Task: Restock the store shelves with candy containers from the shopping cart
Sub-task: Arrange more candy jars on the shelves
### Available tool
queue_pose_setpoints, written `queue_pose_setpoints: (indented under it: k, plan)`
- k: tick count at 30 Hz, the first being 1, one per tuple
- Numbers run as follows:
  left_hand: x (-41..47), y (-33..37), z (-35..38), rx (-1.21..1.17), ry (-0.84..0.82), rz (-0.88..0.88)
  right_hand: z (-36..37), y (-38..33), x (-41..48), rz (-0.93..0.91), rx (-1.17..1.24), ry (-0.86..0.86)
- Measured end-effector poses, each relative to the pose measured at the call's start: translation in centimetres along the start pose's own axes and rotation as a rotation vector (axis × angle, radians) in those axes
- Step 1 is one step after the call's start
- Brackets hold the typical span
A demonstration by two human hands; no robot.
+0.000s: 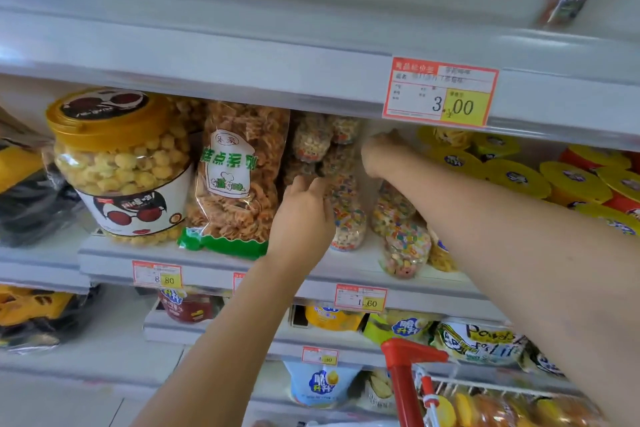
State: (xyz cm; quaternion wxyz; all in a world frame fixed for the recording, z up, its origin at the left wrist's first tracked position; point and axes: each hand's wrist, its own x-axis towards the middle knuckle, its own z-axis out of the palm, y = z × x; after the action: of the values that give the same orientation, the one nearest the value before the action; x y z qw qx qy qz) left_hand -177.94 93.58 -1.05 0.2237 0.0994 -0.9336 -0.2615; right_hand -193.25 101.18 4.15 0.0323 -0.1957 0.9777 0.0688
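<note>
Two hands reach into the middle shelf [356,262], under the low front edge of the upper shelf [242,80], so the room above them is narrow. Left hand [304,215] lies with nearly straight fingers against the stacked candy containers [346,215], not closed around any. Right hand [379,152], at 1 o'clock from it, is deep inside and blurred; if it grips something I cannot tell. Snack bag [239,180] and big jar [117,166] crowd at 9 o'clock, yellow-lidded tubs [519,178] at 3 o'clock. Shopping cart [403,378], cut off, stands at 5 o'clock
</note>
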Motion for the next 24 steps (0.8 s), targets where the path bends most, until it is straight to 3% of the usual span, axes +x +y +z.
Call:
queue_pose_setpoints:
  k: [7,13,19,24]
  plan:
    - [5.6,-0.6,1.5,0.097,-0.108,0.151,-0.5,1.4,0.8,0.002,-0.083,-0.109]
    - [6.7,-0.6,1.5,0.329,-0.08,-0.082,-0.2,2.2,1.0,-0.051,-0.058,-0.079]
    - [6.1,-0.2,2.0,0.267,-0.056,-0.201,-0.5,2.0,1.5,-0.178,0.537,-0.028]
    - [6.6,-1.1,2.4,0.192,-0.186,-0.239,-1.2,2.2,0.3,-0.171,0.659,-0.002]
